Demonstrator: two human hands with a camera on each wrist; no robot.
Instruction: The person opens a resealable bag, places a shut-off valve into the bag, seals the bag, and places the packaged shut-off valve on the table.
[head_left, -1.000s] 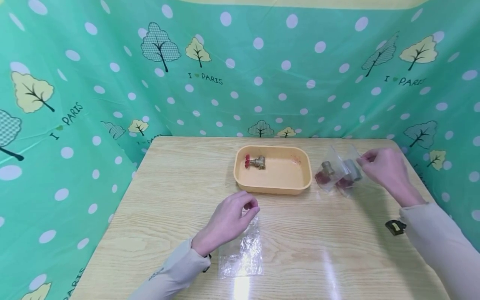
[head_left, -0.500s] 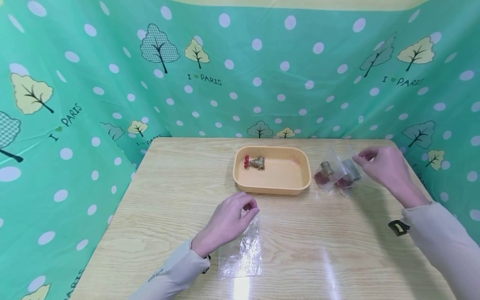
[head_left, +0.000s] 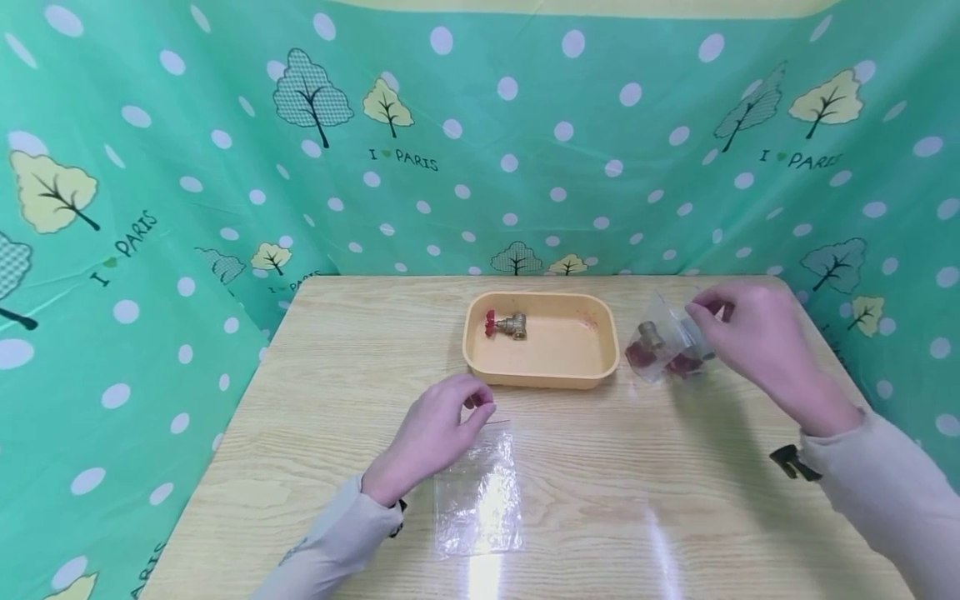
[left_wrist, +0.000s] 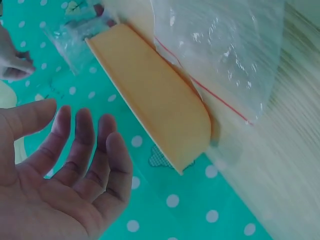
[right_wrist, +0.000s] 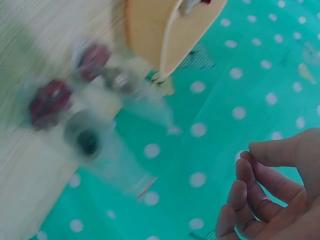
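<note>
"Where do the bags lie from the right hand?"

"Just to its left, on the far right of the desk. The right bagged valve is the closer one, the left bagged valve sits between it and the tray. The right wrist view shows a gap between bags and fingers."

"Is it gripping anything?"

"No. Its fingers are loosely bent, thumb near the index tip, holding nothing."

"And the left hand?"

"Its fingers are relaxed and curved too, thumb apart from them, holding nothing. The flat clear bag lies on the desk at the near side, just right of that hand, the red line along its far edge near the fingertips."

"What differs from half a second ago?"

"Both hands have shifted left. The left one has bared the red line; the right one now covers more of the right bagged valve. The loose valve remains in the tray's left part."
</note>
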